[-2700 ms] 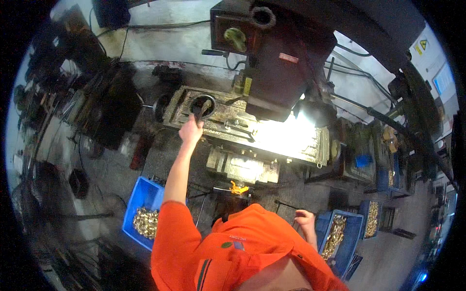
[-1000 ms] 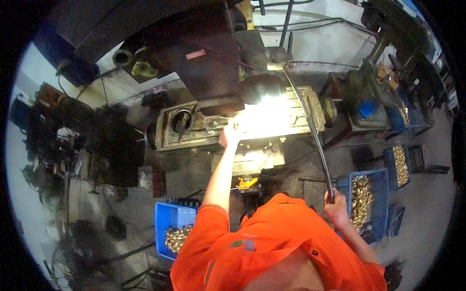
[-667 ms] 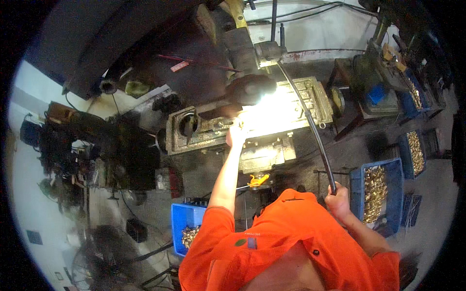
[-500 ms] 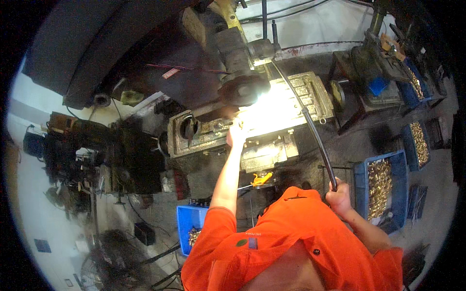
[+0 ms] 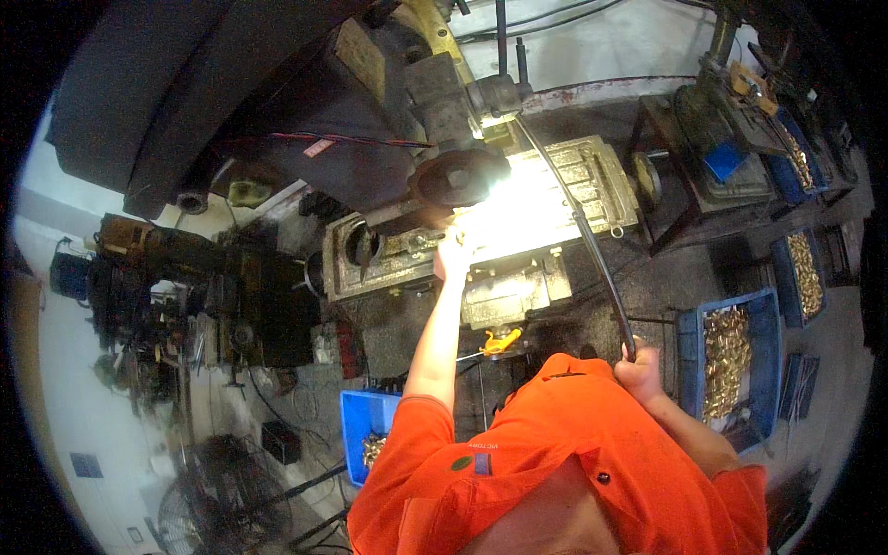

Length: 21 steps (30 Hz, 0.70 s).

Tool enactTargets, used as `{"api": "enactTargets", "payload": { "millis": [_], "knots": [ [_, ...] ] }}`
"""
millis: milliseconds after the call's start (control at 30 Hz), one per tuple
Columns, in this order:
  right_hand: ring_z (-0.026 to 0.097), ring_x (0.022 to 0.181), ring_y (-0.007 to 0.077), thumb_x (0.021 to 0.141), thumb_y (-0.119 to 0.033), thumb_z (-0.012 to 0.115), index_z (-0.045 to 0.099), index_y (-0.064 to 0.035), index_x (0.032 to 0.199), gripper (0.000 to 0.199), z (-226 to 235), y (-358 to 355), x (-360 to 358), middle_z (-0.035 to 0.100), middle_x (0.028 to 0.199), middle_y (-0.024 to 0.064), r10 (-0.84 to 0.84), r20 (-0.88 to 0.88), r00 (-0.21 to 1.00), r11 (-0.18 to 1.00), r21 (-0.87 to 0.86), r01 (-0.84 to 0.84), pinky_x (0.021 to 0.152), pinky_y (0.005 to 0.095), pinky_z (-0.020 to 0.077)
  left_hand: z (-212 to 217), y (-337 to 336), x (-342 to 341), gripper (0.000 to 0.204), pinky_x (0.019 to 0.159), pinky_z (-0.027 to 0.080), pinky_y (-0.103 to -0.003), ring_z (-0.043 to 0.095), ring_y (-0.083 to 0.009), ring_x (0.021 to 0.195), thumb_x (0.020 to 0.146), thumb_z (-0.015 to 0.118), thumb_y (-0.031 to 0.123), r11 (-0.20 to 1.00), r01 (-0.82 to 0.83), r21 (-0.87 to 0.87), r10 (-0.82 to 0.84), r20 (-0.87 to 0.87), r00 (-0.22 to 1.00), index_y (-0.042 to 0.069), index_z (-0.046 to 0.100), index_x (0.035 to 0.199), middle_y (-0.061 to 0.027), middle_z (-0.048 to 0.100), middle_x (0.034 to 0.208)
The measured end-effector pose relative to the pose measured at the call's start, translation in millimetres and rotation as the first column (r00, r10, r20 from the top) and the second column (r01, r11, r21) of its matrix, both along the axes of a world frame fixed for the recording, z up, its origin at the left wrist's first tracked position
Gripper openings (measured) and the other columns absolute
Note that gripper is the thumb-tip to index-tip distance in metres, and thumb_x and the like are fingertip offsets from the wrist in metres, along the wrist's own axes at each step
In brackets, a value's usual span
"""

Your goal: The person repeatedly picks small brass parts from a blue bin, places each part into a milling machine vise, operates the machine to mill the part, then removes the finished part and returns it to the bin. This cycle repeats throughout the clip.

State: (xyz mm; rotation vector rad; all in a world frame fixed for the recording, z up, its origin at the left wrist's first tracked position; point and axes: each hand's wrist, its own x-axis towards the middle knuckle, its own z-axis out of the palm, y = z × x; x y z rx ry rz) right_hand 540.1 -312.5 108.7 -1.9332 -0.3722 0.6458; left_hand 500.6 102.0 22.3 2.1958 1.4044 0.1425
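A long, dark metal lever (image 5: pixel 594 245) slants from the machine head down to the right hand (image 5: pixel 638 372), whose fingers wrap its lower end, probably because gripping far out gives the best leverage. The left hand (image 5: pixel 450 259) reaches to the front of the grimy, slotted metal machine table (image 5: pixel 601 180), perhaps steadying something there; glare hides whether it grips anything. Blue plastic bins holding small brass-coloured pieces (image 5: pixel 725 361) stand either side of the person, seemingly for easy reach.
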Motion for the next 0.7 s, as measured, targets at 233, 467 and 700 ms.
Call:
{"api": "enactTargets", "payload": {
  "millis": [233, 467, 700],
  "knots": [
    [0.038, 0.05, 0.0115, 0.062, -0.01, 0.05, 0.043, -0.0067, 0.065, 0.009, -27, -1, 4, 0.04, 0.053, 0.0025, 0.025, 0.065, 0.998, 0.999, -0.024, -0.024, 0.045, 0.0302, 0.0327, 23, -16, 4, 0.039, 0.06, 0.047, -0.042, 0.061, -0.0286, 0.068, 0.077, 0.052, 0.053, 0.998, -0.059, 0.023, 0.058, 0.044, 0.997, 0.015, 0.055, 0.086, -0.01, 0.063, 0.073],
    [0.038, 0.051, 0.0113, 0.061, -0.011, 0.05, 0.043, -0.0069, 0.065, 0.01, -30, 4, 8, 0.04, 0.053, 0.0023, 0.019, 0.003, 1.0, 1.0, 0.002, -0.019, 0.045, 0.0301, 0.0324, 22, -16, 4, 0.04, 0.06, 0.047, -0.042, 0.062, -0.0302, 0.071, 0.076, 0.052, 0.055, 0.997, -0.075, 0.033, 0.075, 0.001, 0.997, 0.017, 0.056, 0.088, -0.0102, 0.063, 0.076],
    [0.039, 0.049, 0.014, 0.062, -0.011, 0.051, 0.043, -0.0056, 0.066, 0.01, -50, 7, 10, 0.04, 0.053, 0.0055, 0.0, 0.108, 0.994, 1.0, -0.01, 0.001, 0.046, 0.0315, 0.0347, 5, -8, 3, 0.04, 0.062, 0.048, -0.042, 0.062, -0.0306, 0.073, 0.075, 0.052, 0.055, 0.997, -0.063, 0.046, 0.063, 0.0, 0.998, 0.018, 0.057, 0.089, -0.0112, 0.063, 0.078]
  ]
}}
